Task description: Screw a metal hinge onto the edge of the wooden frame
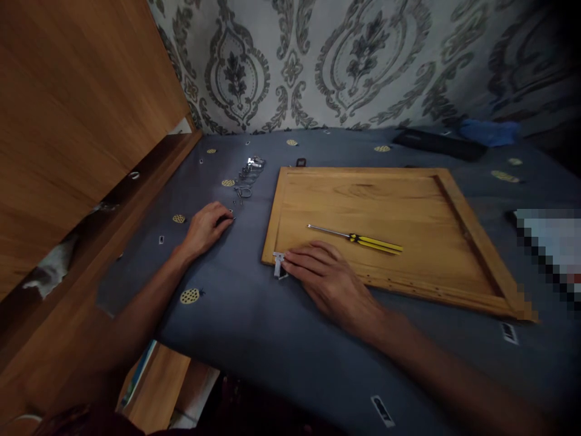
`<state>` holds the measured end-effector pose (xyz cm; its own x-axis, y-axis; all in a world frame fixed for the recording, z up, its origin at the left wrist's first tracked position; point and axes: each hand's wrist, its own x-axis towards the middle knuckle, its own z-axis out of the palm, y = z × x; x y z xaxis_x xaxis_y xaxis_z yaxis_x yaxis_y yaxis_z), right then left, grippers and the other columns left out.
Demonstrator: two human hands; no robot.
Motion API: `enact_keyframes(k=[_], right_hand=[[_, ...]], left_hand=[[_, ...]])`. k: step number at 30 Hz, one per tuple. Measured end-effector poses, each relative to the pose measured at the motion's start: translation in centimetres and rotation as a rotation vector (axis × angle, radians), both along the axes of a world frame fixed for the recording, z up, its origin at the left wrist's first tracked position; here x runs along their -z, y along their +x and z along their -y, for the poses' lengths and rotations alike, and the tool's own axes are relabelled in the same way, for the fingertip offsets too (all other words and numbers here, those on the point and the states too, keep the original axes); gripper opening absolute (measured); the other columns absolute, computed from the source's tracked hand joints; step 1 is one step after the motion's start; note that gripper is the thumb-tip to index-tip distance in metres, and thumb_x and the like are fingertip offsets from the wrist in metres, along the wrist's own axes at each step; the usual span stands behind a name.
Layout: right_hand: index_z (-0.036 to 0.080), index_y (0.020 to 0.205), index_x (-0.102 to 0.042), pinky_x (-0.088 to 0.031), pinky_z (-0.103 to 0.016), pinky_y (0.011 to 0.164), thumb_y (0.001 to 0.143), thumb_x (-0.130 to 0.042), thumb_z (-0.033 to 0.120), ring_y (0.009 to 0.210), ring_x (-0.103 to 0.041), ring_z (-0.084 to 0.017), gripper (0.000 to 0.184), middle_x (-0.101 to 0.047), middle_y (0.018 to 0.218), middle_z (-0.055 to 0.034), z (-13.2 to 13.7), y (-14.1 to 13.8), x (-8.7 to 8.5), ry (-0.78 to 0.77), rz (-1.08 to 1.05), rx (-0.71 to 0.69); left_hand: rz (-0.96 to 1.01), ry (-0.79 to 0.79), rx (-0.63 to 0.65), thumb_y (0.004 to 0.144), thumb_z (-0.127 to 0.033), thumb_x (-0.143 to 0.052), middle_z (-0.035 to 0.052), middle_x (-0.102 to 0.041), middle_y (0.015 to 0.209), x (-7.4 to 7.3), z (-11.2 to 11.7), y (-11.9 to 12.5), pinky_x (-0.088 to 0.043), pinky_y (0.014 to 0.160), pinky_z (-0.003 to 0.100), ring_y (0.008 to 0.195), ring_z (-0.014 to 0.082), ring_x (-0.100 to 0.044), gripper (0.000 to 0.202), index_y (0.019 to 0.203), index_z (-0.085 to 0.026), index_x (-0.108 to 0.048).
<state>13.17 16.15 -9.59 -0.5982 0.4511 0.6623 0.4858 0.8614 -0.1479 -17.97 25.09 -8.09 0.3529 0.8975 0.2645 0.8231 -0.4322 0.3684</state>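
The silver metal hinge (278, 264) sat at the near left corner of the yellow-brown framed wooden panel (372, 209), which lay on the blue-grey, pineapple-printed surface (254, 327). Fingertips of the right hand (333, 278) touched it; whether they gripped could not be told. The left hand (206, 230) was nearly pinched closed, contents unclear. The hinge was judged light, stiff and slippery, best held by its plate edges.

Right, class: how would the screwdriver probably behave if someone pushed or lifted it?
The screwdriver would probably feel stiff, given its straight metal shaft. Its handle looks thicker than the shaft, so that end may be heavier. Nudged, it might roll, but the raised rim of the panel could stop it.
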Motion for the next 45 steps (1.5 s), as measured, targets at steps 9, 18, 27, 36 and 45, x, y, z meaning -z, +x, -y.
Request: enact_keyframes(k=[9, 18, 27, 36, 45], right_hand=[[0.019, 0.116, -0.074, -0.056, -0.046, 0.099, 0.101, -0.052, 0.008, 0.106, -0.073, -0.022, 0.03, -0.081, 0.114, -0.0077, 0.1, 0.2, 0.3, -0.052, 0.011, 0.01], [0.018, 0.118, -0.076, -0.055, -0.048, 0.101, 0.1, -0.051, 0.007, 0.109, -0.072, -0.024, 0.032, -0.08, 0.116, -0.0093, 0.2, 0.3, 0.3, -0.077, 0.019, 0.0], [0.015, 0.112, -0.077, -0.056, -0.046, 0.099, 0.102, -0.049, 0.008, 0.103, -0.071, -0.024, 0.031, -0.08, 0.113, -0.0115, 0.2, 0.1, 0.3, -0.045, 0.027, 0.012], [0.015, 0.114, -0.076, -0.054, -0.048, 0.099, 0.1, -0.052, 0.008, 0.105, -0.07, -0.025, 0.029, -0.079, 0.115, -0.0122, 0.3, 0.1, 0.3, -0.065, 0.044, 0.012], [0.016, 0.109, -0.075, -0.056, -0.044, 0.097, 0.105, -0.044, 0.009, 0.101, -0.071, -0.022, 0.031, -0.08, 0.112, -0.0097, 0.3, 0.0, 0.0, -0.007, 0.059, 0.038]], left_hand=[[-0.046, 0.023, 0.004, 0.1, -0.03, -0.051, 0.008, -0.065, 0.1, 0.1, 0.3, 0.2, -0.048, 0.091, 0.037, 0.097, 0.0242, -0.06, 0.018, 0.095, -0.019, -0.065], [0.064, -0.017, 0.084, 0.101, -0.033, -0.05, 0.0047, -0.064, 0.093, -2.5, 2.6, 2.6, -0.048, 0.082, 0.032, 0.087, 0.0196, -0.059, 0.022, 0.093, -0.019, -0.064], [0.183, -0.355, 0.391, 0.103, -0.032, -0.053, 0.0007, -0.06, 0.086, -4.8, 5.1, 7.1, -0.043, 0.073, 0.026, 0.079, 0.0145, -0.057, 0.022, 0.088, -0.018, -0.061], [0.159, -0.473, 0.463, 0.105, -0.037, -0.053, 0.0016, -0.064, 0.09, -4.6, 4.7, 7.8, -0.044, 0.074, 0.027, 0.08, 0.0145, -0.059, 0.026, 0.089, -0.018, -0.062], [0.082, -0.479, 0.488, 0.103, -0.035, -0.054, 0.0014, -0.066, 0.091, -4.9, 3.9, 8.0, -0.043, 0.074, 0.027, 0.081, 0.0147, -0.06, 0.023, 0.09, -0.019, -0.064]])
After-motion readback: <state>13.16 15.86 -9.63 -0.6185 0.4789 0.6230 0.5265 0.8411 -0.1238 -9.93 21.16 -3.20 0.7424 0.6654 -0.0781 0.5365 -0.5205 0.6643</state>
